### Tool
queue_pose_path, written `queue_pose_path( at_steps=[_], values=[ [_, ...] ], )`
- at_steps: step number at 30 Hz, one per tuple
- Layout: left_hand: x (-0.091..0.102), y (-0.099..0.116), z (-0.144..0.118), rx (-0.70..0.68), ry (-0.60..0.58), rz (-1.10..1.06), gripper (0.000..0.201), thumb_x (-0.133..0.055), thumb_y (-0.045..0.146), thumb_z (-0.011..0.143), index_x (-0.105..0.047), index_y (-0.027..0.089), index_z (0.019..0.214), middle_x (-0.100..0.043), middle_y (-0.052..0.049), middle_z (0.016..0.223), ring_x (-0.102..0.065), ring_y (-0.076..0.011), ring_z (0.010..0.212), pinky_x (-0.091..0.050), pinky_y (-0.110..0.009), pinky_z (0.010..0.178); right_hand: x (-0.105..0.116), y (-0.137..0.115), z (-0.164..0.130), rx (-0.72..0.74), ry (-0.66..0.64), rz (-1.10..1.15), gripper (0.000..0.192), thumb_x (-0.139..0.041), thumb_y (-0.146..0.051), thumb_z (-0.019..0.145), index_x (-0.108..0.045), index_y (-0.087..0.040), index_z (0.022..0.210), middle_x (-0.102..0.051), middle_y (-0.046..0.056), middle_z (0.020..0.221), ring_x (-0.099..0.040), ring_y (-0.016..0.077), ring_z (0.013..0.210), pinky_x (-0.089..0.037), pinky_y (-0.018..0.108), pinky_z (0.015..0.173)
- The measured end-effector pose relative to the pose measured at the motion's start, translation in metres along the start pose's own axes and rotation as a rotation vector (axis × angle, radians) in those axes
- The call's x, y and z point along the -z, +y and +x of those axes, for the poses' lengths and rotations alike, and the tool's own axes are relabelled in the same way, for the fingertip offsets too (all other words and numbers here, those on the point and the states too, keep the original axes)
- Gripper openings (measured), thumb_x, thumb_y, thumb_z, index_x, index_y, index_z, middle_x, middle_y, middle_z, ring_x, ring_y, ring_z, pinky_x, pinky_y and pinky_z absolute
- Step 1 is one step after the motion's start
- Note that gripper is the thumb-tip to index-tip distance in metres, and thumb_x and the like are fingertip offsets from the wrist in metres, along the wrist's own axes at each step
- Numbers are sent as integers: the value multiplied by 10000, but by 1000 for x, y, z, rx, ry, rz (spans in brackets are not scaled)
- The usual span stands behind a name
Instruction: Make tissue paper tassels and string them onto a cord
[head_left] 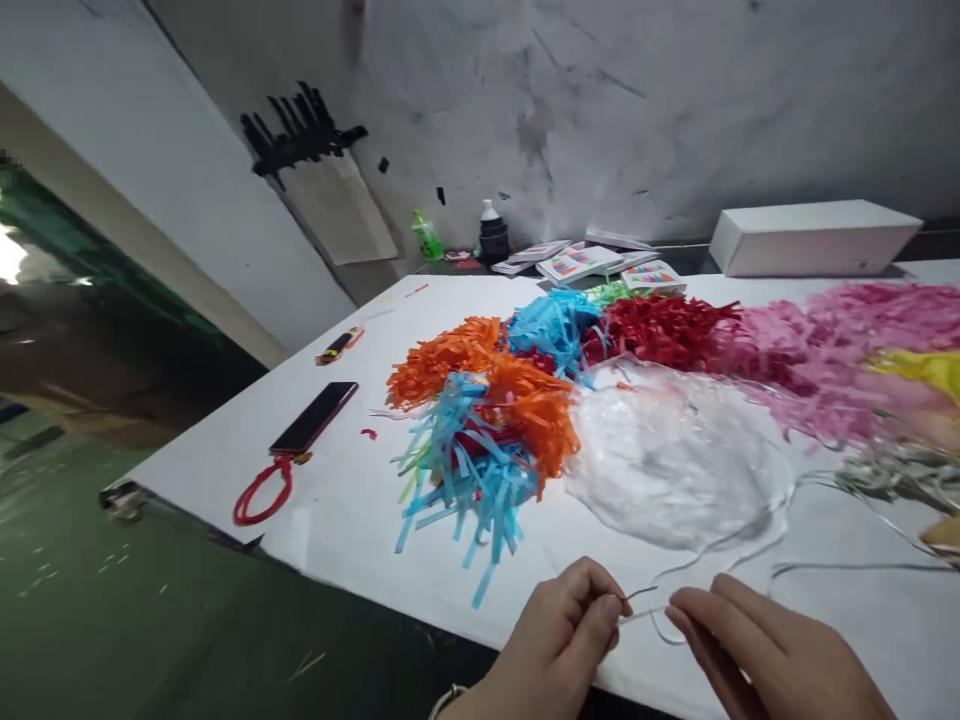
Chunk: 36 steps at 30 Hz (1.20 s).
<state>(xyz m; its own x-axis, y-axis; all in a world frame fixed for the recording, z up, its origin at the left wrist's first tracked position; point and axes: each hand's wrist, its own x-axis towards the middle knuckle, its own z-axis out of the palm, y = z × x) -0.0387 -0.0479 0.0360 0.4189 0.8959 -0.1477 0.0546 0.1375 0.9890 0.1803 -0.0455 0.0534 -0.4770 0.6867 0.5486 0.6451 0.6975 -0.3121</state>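
My left hand (559, 640) and my right hand (765, 655) are at the near edge of the white table (345, 510). Both pinch a thin clear string (645, 605) between thumb and fingers; the string loops away toward a heap of clear plastic strips (667, 455). Just beyond lie paper tassels: blue (469, 475), orange (480, 385), red (667, 330) and pink (832, 360), with a yellow one (922, 370) at the right edge.
A dark phone (315, 415) with a red wrist strap (259, 490) lies at the table's left. At the back stand a white box (814, 238), colourful cards (581, 263), a dark bottle (493, 235) and a green bottle (427, 235). The green floor lies left.
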Motion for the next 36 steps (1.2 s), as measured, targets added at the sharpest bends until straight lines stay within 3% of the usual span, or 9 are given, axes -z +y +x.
queue_pose_path(
  at_steps=[6,11,18,23,29,36],
  values=[
    [-19,14,-5,47,-110,133,447,-446,584,979,-557,158,902,-435,40,667,-368,-98,584,-298,-227,552,37,-1,-14,-42,-31,4,144,-515,-275,1001,-645,-221,1033,-545,-18,663,-541,93,483,-408,204,453],
    [-31,20,-6,85,-199,129,417,-435,549,998,-562,160,919,-413,44,659,-360,-102,597,-291,-230,562,41,5,-24,-93,29,62,126,-495,-207,997,-617,-215,1028,-573,1,715,-582,111,546,-426,225,494],
    [-40,21,-5,134,-221,48,418,-469,558,985,-562,159,900,-407,51,632,-332,-90,563,-272,-228,548,43,14,-42,-185,67,204,75,-578,-219,962,-626,-238,1017,-632,-13,743,-643,100,643,-517,165,590],
    [-43,20,-3,155,-241,-33,404,-505,546,978,-560,156,890,-375,69,602,-321,-80,543,-268,-226,551,40,14,-54,-235,122,262,112,-615,-220,938,-644,-251,1041,-627,-27,716,-627,94,609,-510,155,547],
    [-43,17,-5,130,-303,-104,406,-507,537,983,-584,145,916,-374,61,610,-320,-76,537,-259,-223,533,31,16,-57,-314,170,407,78,-614,-187,926,-665,-243,942,-601,-42,646,-577,98,531,-473,176,478],
    [-58,8,-5,84,-265,-362,389,-616,538,929,-533,163,863,-385,60,621,-291,-51,506,-211,-197,473,-1,3,-59,-471,141,524,178,-577,-258,963,-674,-228,817,-601,-20,659,-598,118,579,-491,202,521]
  ],
)
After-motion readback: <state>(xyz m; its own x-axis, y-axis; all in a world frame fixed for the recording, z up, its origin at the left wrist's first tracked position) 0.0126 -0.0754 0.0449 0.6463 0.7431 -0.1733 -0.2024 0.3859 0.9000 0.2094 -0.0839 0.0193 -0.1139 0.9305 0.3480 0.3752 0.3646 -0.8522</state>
